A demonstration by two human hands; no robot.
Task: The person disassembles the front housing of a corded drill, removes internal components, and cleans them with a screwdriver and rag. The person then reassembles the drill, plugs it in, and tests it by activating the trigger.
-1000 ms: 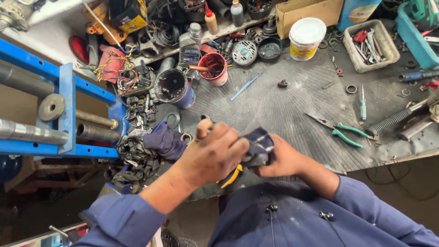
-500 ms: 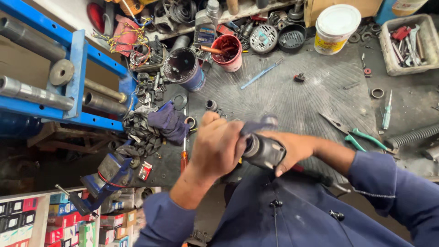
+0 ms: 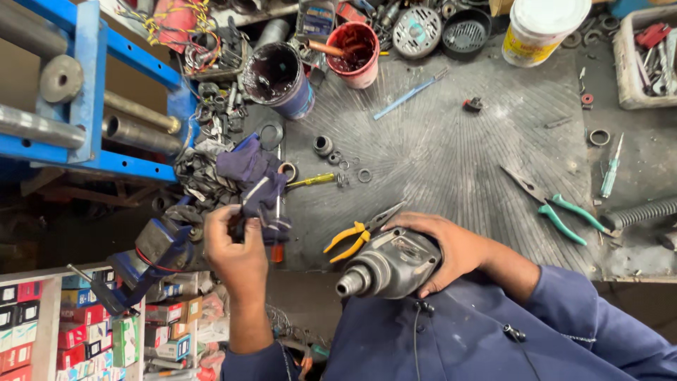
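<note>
My right hand (image 3: 451, 250) grips a grey metal drill body (image 3: 388, 264) at the bench's near edge, its chuck end pointing left toward me. My left hand (image 3: 236, 247) has come off the drill and pinches a dark blue rag (image 3: 257, 180) lying at the left side of the bench. Orange-handled pliers (image 3: 356, 233) lie just above the drill, touching nothing I hold. A yellow-handled screwdriver (image 3: 310, 181) and several small rings and washers (image 3: 345, 166) sit on the grey ribbed mat (image 3: 458, 141) beyond.
A blue vise (image 3: 159, 247) sits by my left hand, a blue press frame (image 3: 92, 77) farther left. Dark pot (image 3: 278, 74), red grease tub (image 3: 356, 49) and white bucket (image 3: 539, 28) stand at the back. Green pliers (image 3: 557, 212) lie right. Boxed parts (image 3: 77, 331) fill shelves below.
My left hand has left the drill and moved left to the blue rag. The right hand keeps the drill, now lower at the bench edge. The view has shifted down and left.
</note>
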